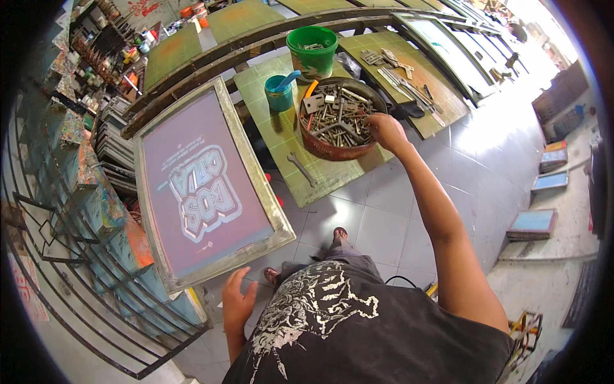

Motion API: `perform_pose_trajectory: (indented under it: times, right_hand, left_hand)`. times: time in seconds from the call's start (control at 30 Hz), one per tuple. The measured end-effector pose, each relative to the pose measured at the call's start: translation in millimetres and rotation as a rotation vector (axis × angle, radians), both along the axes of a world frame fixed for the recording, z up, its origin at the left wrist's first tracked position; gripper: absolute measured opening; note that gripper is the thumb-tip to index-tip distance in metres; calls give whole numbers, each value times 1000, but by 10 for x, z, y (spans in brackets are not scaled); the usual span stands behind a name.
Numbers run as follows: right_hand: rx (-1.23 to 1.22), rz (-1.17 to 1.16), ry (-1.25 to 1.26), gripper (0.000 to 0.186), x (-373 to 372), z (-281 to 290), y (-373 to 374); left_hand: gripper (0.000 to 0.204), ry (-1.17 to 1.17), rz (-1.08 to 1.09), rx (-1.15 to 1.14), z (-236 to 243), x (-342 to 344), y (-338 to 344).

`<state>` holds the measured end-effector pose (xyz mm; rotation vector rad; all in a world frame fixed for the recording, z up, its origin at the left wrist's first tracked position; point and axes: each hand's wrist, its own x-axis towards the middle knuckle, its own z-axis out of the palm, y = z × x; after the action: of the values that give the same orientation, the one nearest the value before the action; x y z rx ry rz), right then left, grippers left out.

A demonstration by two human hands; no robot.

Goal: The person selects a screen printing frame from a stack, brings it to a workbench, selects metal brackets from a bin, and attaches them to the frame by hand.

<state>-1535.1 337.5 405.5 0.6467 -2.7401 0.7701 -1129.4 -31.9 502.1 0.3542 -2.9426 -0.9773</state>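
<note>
My right hand (384, 131) is at the right edge of a round red-brown pan (332, 148) heaped with bolts and metal pieces (336, 118), its fingers curled closed; what they hold is unclear. A loose spanner (302, 169) lies on the green board (268, 128), near a teal pot (279, 98) with a blue handled tool and a green bucket (311, 64). My left hand (240, 294) hangs open just below a framed printing screen (204, 179) with a light printed design.
Green platens (173, 54) line dark rails behind. Metal tools (416, 89) lie on the right board. A black metal railing (89, 307) curves along the left. Small framed screens (531, 221) lean at the right wall. My sandalled feet stand on grey tiles (377, 230).
</note>
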Motion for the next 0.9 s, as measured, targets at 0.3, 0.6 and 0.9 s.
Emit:
perform_pose_trajectory:
  times: [0.3,0.6,0.9]
  right_hand:
    - [298,114,-68,19,-728,-303,-160]
    - [26,177,-45,15,-699,-157,-57]
    - [-304,84,-367,23,-736,-226,220]
  left_hand:
    - [40,-78,54,50,-98,-262,938]
    - [39,-76,231,34,-147,-264,1008]
    - [37,-68,60,49,-281,-728,792]
